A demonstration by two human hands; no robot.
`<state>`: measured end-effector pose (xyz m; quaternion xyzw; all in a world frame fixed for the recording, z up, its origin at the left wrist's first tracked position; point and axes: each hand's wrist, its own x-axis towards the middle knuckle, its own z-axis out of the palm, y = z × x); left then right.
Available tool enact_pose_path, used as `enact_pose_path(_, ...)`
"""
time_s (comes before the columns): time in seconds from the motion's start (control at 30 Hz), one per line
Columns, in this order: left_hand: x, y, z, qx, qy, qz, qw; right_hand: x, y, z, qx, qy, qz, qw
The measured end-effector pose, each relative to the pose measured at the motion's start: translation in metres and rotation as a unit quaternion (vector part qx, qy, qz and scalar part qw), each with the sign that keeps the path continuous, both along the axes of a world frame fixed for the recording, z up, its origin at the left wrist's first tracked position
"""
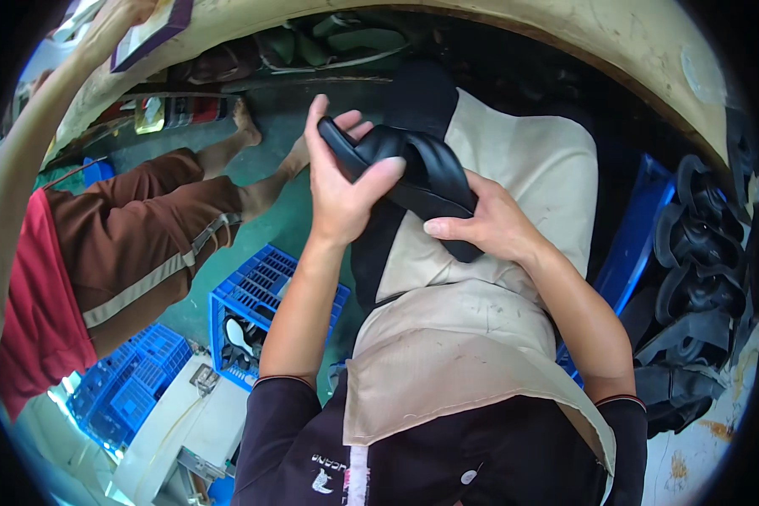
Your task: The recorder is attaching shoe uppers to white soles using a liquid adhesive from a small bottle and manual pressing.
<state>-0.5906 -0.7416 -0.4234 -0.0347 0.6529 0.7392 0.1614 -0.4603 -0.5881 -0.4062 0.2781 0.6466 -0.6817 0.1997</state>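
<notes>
A black slide sandal (pixel 422 181) with wide, puffy straps is held tilted above my lap. My left hand (pixel 343 190) grips its far left end, with the thumb on the strap side and the fingers behind the sole, partly hidden. My right hand (pixel 497 221) closes round the near right end, thumb along the sole's edge and the other fingers out of sight. Under the sandal lies a beige apron (pixel 527 160) that covers my lap and belly.
Black sandals (pixel 700 244) are stacked at the right beside a blue crate (pixel 637 240). A curved pale table edge (pixel 557 25) runs across the far side. Another person in brown trousers (pixel 143 228) sits at the left. A blue crate (pixel 266 282) with shoe parts stands beside my left forearm.
</notes>
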Motion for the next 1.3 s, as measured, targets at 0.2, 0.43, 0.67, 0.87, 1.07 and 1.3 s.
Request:
enact_pose_path(0.2,-0.014,-0.021,-0.012,-0.037,-0.006,-0.013,0.999,-0.013,-0.015,-0.002,0.006,-0.010,0.005,1.000)
enact_pose_path(0.43,-0.031,-0.031,0.009,0.049,-0.101,0.106,0.988,-0.031,-0.023,0.026,-0.002,-0.002,0.020,1.000)
enact_pose_path(0.67,-0.017,-0.184,0.050,-0.042,-0.185,0.258,0.948,-0.042,-0.031,0.055,-0.049,0.051,0.023,0.997)
enact_pose_path(0.87,0.058,-0.438,0.156,-0.288,-0.009,0.502,0.815,-0.068,-0.038,0.065,-0.016,0.027,0.095,0.995)
enact_pose_path(1.07,0.200,-0.549,0.125,-0.728,-0.096,0.532,0.422,-0.073,-0.035,0.070,0.021,0.047,0.113,0.992)
enact_pose_path(1.3,0.099,-0.318,0.052,-0.549,0.020,0.110,0.829,-0.086,0.017,0.096,0.158,0.167,0.156,0.961)
